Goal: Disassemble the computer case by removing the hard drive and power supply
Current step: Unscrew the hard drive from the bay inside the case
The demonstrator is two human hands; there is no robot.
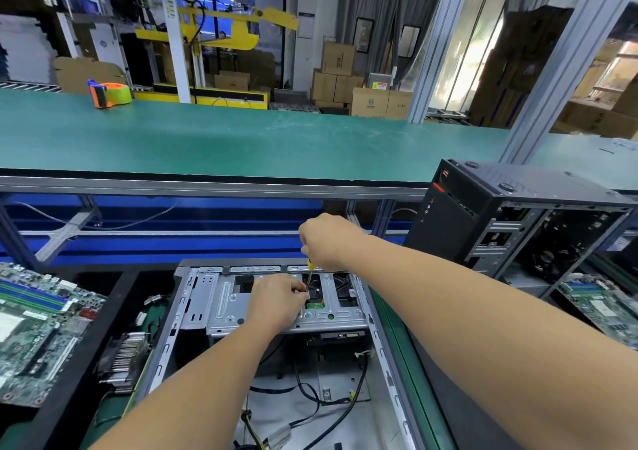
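Head cam, only view we've got. Open computer case [276,329] lying on its side, dead centre at the near edge of the table [390,329], side panel off, cables loose in the bottom.

Right hand [328,239] up over the drive cage [241,304], fingers wrapped tight round a screwdriver w/ yellow collar [310,266]. Shaft runs steeply down, tip landing near the green board [315,305] showing thru a cage cutout. Left hand [278,299] flat on the cage plate, fingers pinched together round the lower shaft, steadying the tip. Can't see the screw head itself, fingers cover it.

Hard drive: prob the green-board unit under that cage plate, so not out yet. Power supply: can't pick it out for sure; the dark block w/ a connector just below the cage [340,337] may be it. Looks like early going, fastener work on the cage.

Around: second case [518,228] upright to the right, well apart. Motherboard [38,325] in a tray at left, another one [600,308] at right. Tape dispenser [108,95] far off on the back conveyor.

Risks from here: tip cams out if the shaft stays tilted, and it would skid onto the exposed board or into the left fingertips sitting right beside it. Loosened screw could drop into the cable tangle below. Cage edges look sharp, the left wrist rests right on one.
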